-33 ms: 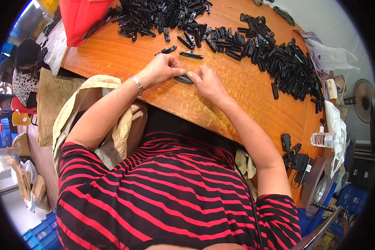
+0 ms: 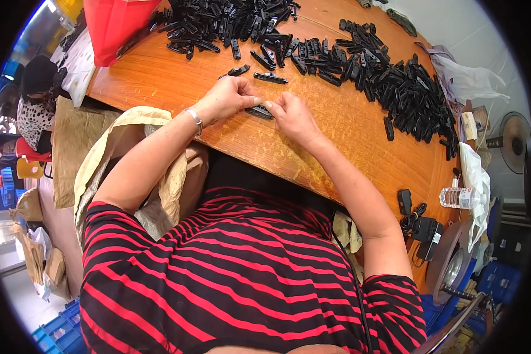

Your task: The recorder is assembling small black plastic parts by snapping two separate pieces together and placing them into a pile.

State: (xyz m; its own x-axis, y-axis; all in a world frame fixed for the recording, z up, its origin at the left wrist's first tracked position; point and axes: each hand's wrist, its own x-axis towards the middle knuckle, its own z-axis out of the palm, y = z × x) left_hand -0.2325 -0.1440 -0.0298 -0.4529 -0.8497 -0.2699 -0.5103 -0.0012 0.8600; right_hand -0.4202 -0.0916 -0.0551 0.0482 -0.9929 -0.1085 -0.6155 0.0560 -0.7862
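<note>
Between my two hands, just over the wooden table (image 2: pixel 295 154), is a small long black plastic part (image 2: pixel 259 111). My left hand (image 2: pixel 230 98) pinches its left end, fingers and thumb closed. At the other end, my right hand (image 2: pixel 294 118) grips it with thumb and bent forefinger. Fingers cover much of the part, so its details are hidden. Just beyond my hands lie two loose black parts, one a slim piece (image 2: pixel 270 78) and the other a piece (image 2: pixel 238 71) partly behind my left hand.
Heaps of similar black parts (image 2: pixel 416 97) spread across the table's far side and right. A red bag (image 2: pixel 115 29) stands at the far left. A large paper sack (image 2: pixel 88 171) hangs open by my left arm. At right are a plastic bottle (image 2: pixel 454 197) and black power adapters (image 2: pixel 425 229).
</note>
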